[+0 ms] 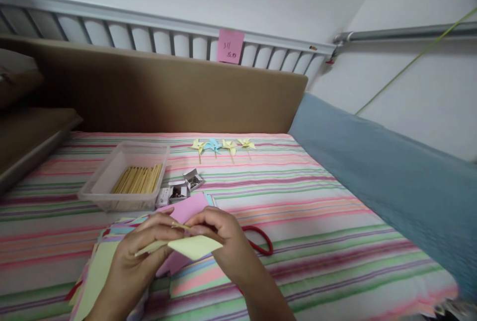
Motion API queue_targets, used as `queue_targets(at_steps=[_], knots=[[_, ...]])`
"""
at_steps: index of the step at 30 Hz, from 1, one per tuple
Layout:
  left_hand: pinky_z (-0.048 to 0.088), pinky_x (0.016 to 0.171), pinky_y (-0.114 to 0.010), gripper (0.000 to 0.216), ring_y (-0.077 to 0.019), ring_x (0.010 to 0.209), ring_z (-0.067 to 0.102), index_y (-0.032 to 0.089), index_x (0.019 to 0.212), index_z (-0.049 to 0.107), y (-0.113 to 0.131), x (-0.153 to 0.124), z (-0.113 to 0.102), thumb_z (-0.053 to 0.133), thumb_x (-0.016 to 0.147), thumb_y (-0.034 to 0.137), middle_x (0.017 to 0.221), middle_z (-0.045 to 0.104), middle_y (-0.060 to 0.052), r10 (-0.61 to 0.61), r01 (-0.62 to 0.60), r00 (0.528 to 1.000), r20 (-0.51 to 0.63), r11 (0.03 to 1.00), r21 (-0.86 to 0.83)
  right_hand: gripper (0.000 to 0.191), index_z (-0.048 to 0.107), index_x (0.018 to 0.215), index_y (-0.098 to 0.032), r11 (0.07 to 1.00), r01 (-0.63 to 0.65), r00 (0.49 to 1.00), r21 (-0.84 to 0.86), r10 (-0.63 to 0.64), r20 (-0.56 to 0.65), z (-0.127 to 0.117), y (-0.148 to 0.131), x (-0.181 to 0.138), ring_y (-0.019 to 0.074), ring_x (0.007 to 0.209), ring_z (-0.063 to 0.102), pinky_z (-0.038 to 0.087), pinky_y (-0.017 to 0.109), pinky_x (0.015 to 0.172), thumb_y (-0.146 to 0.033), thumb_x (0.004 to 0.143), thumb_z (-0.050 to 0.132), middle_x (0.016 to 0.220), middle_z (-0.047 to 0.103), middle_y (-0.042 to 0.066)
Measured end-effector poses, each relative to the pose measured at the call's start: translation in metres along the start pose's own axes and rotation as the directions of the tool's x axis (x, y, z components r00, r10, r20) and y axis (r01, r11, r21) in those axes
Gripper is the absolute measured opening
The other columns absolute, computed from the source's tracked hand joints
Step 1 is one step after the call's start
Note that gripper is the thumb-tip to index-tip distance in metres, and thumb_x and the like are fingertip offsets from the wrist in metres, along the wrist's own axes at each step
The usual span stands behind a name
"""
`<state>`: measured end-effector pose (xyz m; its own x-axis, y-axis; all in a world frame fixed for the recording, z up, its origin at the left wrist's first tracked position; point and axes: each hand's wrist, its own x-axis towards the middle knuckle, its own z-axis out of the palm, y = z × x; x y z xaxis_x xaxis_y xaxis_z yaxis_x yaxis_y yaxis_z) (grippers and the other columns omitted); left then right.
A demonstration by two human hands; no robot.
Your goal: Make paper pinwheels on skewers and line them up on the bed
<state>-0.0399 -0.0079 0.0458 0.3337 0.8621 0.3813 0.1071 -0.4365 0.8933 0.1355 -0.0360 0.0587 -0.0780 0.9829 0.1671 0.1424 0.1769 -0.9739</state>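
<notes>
Close in front of me, both hands are on a pale yellow paper pinwheel with folded blades. My left hand grips it from the left, its fingers bent around the paper. My right hand pinches at its centre, thumb and fingers together. A short length of wooden stick shows between the fingertips; the rest is hidden. Beneath the hands lie a pink paper sheet and a stack of coloured paper. Red scissors handles stick out by my right wrist.
A clear plastic box holds many wooden sticks. Beside it sit small open boxes of metal pins. Several finished pinwheels lie farther back on the striped cloth. A cardboard panel stands behind, before a radiator.
</notes>
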Motion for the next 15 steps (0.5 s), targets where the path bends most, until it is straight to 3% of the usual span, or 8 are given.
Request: queue_targets(at_steps=[5, 15], knots=[[0.047, 0.072, -0.025, 0.016, -0.0171, 0.080, 0.064, 0.030, 0.080, 0.075, -0.004, -0.005, -0.011, 0.068, 0.074, 0.016, 0.082, 0.069, -0.002, 0.127, -0.128, 0.991, -0.050, 0.992, -0.012, 0.014, 0.072, 0.082, -0.020, 1.000, -0.010, 1.000, -0.025, 0.010, 0.003, 0.009, -0.006, -0.002, 0.0133, 0.073, 0.057, 0.040, 0.021, 0.066, -0.019, 0.084, 0.059, 0.076, 0.064, 0.000], [0.046, 0.078, -0.024, 0.018, -0.0163, 0.085, 0.064, 0.030, 0.084, 0.074, -0.003, -0.012, -0.019, 0.066, 0.078, 0.016, 0.087, 0.069, -0.001, 0.151, -0.151, 0.988, -0.016, 0.987, -0.046, 0.011, 0.072, 0.082, -0.021, 0.995, 0.003, 1.000, -0.100, -0.002, 0.012, 0.019, -0.008, -0.005, 0.0135, 0.077, 0.057, 0.039, 0.022, 0.070, -0.021, 0.085, 0.061, 0.077, 0.063, -0.001]])
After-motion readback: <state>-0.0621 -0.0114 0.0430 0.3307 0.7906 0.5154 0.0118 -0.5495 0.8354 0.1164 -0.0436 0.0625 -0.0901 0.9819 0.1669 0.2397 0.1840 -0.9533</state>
